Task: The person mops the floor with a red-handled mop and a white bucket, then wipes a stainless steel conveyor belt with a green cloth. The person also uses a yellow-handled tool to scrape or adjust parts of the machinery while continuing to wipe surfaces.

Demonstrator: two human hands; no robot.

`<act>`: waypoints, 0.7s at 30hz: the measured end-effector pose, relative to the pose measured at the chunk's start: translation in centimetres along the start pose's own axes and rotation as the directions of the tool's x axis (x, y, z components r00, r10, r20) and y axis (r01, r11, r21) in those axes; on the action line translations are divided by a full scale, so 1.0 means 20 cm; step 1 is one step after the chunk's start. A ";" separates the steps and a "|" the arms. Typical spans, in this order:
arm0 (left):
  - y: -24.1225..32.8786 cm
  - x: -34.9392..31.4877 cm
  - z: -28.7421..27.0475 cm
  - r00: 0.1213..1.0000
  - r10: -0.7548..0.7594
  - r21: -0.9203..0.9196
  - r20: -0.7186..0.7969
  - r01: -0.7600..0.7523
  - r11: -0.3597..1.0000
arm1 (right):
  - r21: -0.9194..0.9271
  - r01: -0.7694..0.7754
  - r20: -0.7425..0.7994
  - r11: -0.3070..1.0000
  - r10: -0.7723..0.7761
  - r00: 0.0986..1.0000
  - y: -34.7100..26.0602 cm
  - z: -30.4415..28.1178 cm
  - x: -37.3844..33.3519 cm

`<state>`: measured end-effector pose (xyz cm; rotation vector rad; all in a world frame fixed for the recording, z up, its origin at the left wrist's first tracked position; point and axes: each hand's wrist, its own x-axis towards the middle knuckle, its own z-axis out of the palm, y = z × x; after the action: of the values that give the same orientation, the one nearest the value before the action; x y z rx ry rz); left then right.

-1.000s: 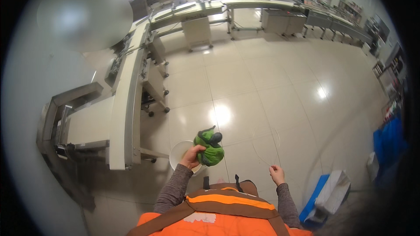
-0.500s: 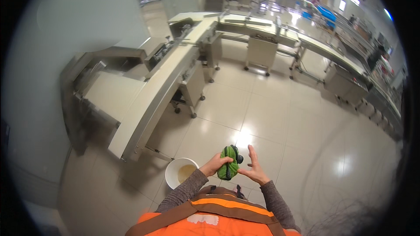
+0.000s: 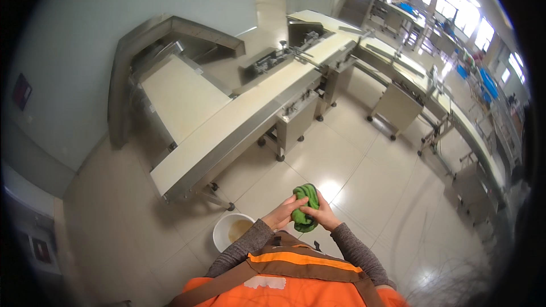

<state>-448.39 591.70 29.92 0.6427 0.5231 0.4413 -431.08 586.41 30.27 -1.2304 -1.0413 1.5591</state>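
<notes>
A bunched green cloth with dark edging is held in front of my waist, above the floor. My left hand grips it from the left, thumb lying across its front. From the other side my right hand closes on the same cloth, its thumb close to the left one. Most of the fingertips are hidden behind the cloth. Left of my left forearm, a white bucket with murky brownish liquid in it stands on the floor.
A long conveyor with a pale belt runs from near left to far right, on metal legs. Beside it lies a shorter belt within an angled metal frame. More conveyor sections curve along the right. Shiny tiled floor surrounds me.
My right hand, spread and mostly off the cloth before, has closed on it. The cloth looks more bunched. The view has turned left, shifting the conveyors rightward.
</notes>
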 end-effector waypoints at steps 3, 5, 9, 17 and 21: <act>0.24 0.04 -0.03 1.000 0.026 0.080 -0.017 -0.024 0.996 | 0.189 -0.026 -0.013 0.982 0.028 1.000 -0.07 -0.09 0.25; 0.32 0.10 -0.14 0.980 0.087 0.165 -0.180 -0.058 0.985 | 0.381 -0.090 -0.020 0.920 0.105 0.994 -0.15 -0.11 0.45; 0.40 0.14 -0.48 0.851 0.294 0.349 -0.436 -0.142 0.926 | 0.569 -0.168 -0.031 0.805 0.225 0.974 -0.15 -0.16 0.87; 0.23 -0.11 -0.95 0.415 0.145 0.070 -0.898 -0.190 0.979 | -0.565 0.447 0.245 0.693 -0.377 0.893 -0.24 0.42 1.69; 0.20 -0.01 -0.91 0.313 0.063 -0.017 -0.948 -0.246 0.969 | -0.416 0.905 0.799 0.089 -0.439 0.411 -0.15 0.67 2.06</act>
<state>-460.02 602.53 20.13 0.1883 1.5732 1.0663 -449.28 625.38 24.86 -0.5159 -2.5132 0.4062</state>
